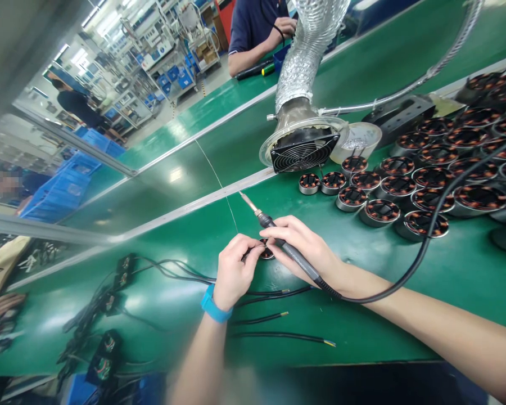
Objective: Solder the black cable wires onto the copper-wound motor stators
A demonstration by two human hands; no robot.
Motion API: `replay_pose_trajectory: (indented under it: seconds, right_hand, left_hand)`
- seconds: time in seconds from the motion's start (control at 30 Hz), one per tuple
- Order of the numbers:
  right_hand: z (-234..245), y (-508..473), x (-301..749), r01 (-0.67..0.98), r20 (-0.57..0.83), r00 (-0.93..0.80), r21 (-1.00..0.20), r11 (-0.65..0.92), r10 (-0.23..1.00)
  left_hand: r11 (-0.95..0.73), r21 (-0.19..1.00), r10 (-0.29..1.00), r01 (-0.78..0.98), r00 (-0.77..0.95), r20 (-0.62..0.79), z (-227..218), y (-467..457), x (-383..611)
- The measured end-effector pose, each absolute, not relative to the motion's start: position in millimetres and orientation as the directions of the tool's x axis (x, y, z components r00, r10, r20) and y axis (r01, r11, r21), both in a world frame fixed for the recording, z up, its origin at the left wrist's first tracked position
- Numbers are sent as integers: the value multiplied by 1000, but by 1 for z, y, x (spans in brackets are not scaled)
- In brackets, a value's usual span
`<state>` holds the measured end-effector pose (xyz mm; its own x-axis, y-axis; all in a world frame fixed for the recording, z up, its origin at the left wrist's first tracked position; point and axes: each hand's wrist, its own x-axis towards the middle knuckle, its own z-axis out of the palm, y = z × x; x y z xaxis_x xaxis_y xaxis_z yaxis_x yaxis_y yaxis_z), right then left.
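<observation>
My right hand (314, 250) is closed around a soldering iron (296, 256), its bare metal tip pointing up and left, away from the work. The thumb and fingertips of that hand also meet at a small copper-wound motor stator (267, 254). My left hand (233, 270), with a blue wristband (215, 306), pinches at the stator's left side. A thin solder wire (231, 208) runs down to the left fingers, which hide its end. Much of the stator is covered by both hands. Black cables (282, 336) with stripped ends lie below my hands.
Many stators (379, 212) stand in rows at the right. A fume-extractor fan (303, 153) on a foil duct (299, 62) hangs ahead, beside a translucent cup (358, 140). Cabled parts (109, 349) lie left. Across the bench, a co-worker's hand (284, 29) holds a black cable.
</observation>
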<state>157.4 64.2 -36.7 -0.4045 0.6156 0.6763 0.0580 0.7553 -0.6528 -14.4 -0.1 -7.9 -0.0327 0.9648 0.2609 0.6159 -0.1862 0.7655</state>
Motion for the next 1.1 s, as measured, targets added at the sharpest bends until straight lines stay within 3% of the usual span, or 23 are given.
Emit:
replay_pose_trajectory:
  seconds: [0.2,0.37,0.47,0.53,0.67,0.8,1.1]
  right_hand:
    - [-41,65,161,74,679,-529,-561,825,509]
    - [-31,65,163,146,724,-591,-338,930,356]
    - [-30,66,161,162,734,-602,-275,948,315]
    - [-33,67,161,168,736,-570,-330,929,365]
    - [-33,70,163,127,721,-354,-593,795,595]
    - [-25,72,168,104,585,-107,-798,594,804]
    - [-21,65,176,-59,606,-27,-795,604,795]
  left_hand:
    - [-102,801,982,590,-67,174,-9,0,-12]
    - [67,948,992,310,-119,-32,-10,2,-10]
    - [80,970,988,231,-151,-45,-12,3,-4]
    - [45,958,980,282,-197,12,-14,3,0]
    - [-33,876,945,481,-271,185,-19,2,7]
    - [-30,910,939,414,-301,168,-23,3,12]
    - [31,919,907,394,-398,140,-31,3,19]
